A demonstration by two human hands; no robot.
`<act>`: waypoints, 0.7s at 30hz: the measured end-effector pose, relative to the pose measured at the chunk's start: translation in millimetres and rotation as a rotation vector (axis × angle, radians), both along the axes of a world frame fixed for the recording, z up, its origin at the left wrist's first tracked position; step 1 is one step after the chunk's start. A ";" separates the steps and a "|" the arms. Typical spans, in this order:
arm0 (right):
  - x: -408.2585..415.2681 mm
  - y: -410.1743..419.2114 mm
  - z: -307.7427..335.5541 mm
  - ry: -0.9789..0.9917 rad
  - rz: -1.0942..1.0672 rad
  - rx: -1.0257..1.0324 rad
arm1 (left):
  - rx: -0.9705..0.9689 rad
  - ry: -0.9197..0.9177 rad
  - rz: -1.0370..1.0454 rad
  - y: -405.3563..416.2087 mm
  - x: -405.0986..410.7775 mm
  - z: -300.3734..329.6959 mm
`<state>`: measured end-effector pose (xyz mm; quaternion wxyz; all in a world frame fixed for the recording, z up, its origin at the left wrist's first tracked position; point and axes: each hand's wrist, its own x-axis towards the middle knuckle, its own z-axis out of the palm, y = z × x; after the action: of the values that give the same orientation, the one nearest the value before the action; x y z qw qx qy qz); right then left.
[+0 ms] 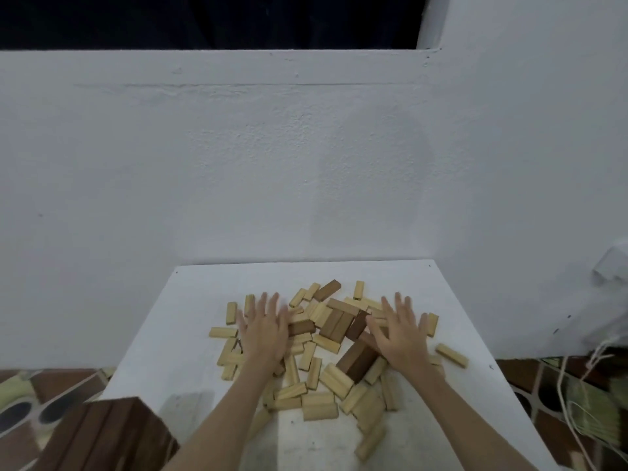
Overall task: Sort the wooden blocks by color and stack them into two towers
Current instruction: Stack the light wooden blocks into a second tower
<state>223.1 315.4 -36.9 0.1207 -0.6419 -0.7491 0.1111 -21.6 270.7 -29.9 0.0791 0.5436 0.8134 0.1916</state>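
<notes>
- We have both hands flat on a mixed heap of wooden blocks [319, 368] spread over the white table [190, 334]; most blocks are pale, with fewer dark ones among them.
- Our left hand [263, 329] lies with fingers straight and spread, palm down on the left part of the heap, gripping nothing.
- Our right hand [401, 334] is likewise splayed and flat on the right part, holding nothing.
- A dark tower [105, 433] already stands at the near left corner, so we judge the dark sort well begun and the pale tower not yet started.
- The remaining dark blocks [339, 324] cluster between our hands; a large dark pair [358, 362] sits just left of the right wrist, its long axis running near-left to far-right.
- One dark block [300, 328] touches the left hand's fingers, so that hand is nearer to it and to the tower.
</notes>
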 end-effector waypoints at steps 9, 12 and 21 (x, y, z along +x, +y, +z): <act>33.7 -57.1 -6.3 0.095 -0.284 -0.051 | -0.026 -0.187 0.267 -103.8 19.3 -12.3; 12.0 -71.6 -8.6 0.145 -0.249 -0.053 | -0.044 -0.141 0.154 -106.1 31.2 -18.3; -2.2 -125.7 -13.8 0.095 0.205 0.188 | 0.051 0.081 -0.365 -122.4 65.6 -11.6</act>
<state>220.9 189.7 -50.6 0.2039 -0.5419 -0.8112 0.0824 44.1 148.4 -41.6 0.0660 0.6912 0.6987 0.1725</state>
